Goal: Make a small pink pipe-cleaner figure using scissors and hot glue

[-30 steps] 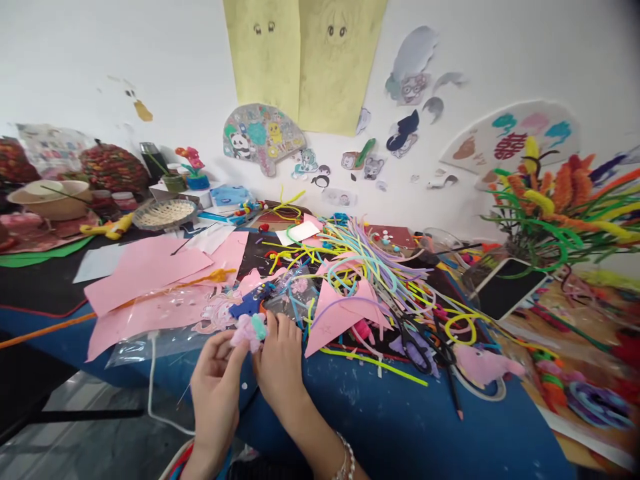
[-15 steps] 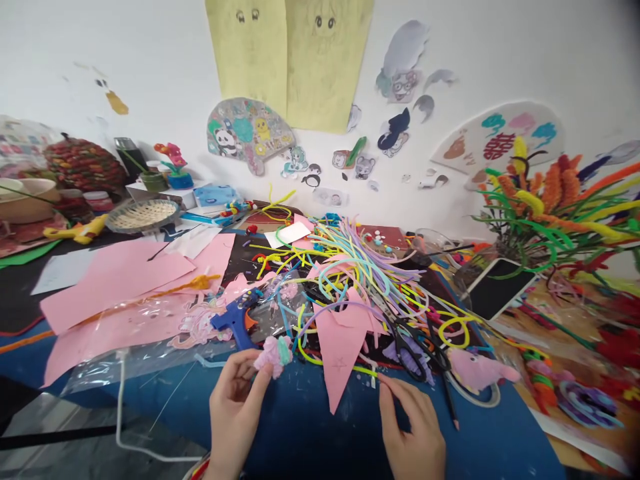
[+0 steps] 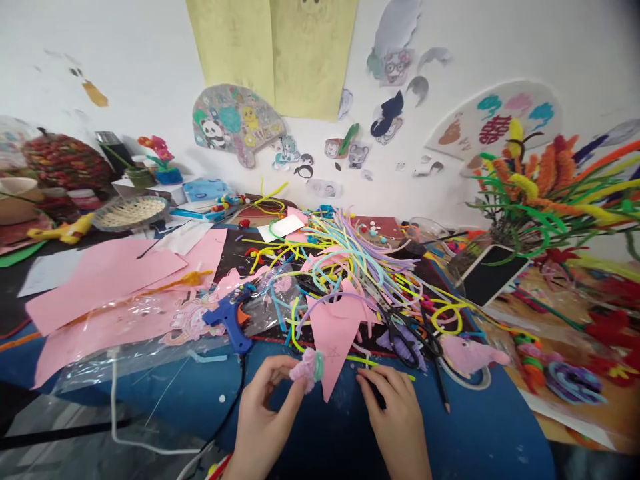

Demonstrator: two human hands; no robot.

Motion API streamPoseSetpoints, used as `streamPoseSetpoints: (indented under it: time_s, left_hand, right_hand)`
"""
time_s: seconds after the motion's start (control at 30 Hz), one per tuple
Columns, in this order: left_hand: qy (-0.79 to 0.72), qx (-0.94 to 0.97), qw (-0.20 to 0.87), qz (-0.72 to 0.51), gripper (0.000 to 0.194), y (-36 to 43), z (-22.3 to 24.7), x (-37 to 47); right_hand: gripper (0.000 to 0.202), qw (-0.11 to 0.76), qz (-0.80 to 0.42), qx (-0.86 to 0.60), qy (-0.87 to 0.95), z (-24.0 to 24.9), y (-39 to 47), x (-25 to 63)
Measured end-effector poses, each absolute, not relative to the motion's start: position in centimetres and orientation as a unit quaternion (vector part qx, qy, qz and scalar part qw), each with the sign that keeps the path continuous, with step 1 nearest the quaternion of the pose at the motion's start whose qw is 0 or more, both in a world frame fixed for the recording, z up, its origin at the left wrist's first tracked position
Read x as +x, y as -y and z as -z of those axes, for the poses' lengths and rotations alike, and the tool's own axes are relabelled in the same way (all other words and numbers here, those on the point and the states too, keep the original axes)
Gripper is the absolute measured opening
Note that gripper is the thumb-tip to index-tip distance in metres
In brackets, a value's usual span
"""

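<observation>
My left hand pinches a small fuzzy lilac-pink piece with a mint-green band, made of what looks like pipe cleaner. To its right, my right hand has thumb and fingertips pressed together just above the blue table; whatever is between them is too small to make out. A yellow-green pipe cleaner runs behind the right fingers. Between the hands, a pointed pink paper piece carries a drawn star. A blue glue gun lies left of them, its black cord trailing down past my left hand.
A heap of pipe cleaners fills the middle back. Black-handled scissors, a pencil and a pink fuzzy figure lie right. Pink sheets and clear plastic cover the left. A phone leans beside the colourful bunch.
My left hand has moved right with the lilac piece, and my right hand has shifted left from the end of the yellow-green pipe cleaner. The view has moved slightly.
</observation>
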State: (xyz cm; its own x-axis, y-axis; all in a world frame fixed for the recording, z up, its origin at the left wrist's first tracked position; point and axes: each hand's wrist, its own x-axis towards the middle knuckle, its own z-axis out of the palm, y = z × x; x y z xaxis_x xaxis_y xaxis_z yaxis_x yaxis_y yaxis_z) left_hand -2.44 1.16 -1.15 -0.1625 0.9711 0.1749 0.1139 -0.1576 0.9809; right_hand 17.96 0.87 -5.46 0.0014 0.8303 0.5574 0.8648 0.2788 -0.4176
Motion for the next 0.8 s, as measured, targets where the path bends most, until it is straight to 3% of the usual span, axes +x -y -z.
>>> streamPoseSetpoints:
  time_s: [0.27, 0.4, 0.8]
  left_hand:
    - [-0.484, 0.521, 0.496, -0.499, 0.012, -2.7, 1.4, -1.0]
    - [-0.484, 0.527, 0.506, -0.482, 0.012, -3.3, 2.0, -0.5]
    - [-0.470, 0.530, 0.520, -0.478, 0.009, -4.0, 2.4, -0.4]
  right_hand:
    - [0.008, 0.509, -0.058, -0.574, 0.639, 4.8, -0.6, 18.2]
    - [0.009, 0.581, -0.116, -0.555, 0.584, 4.5, -0.9, 17.2]
    - [0.015, 0.612, -0.168, -0.543, 0.549, 4.8, -2.6, 14.2]
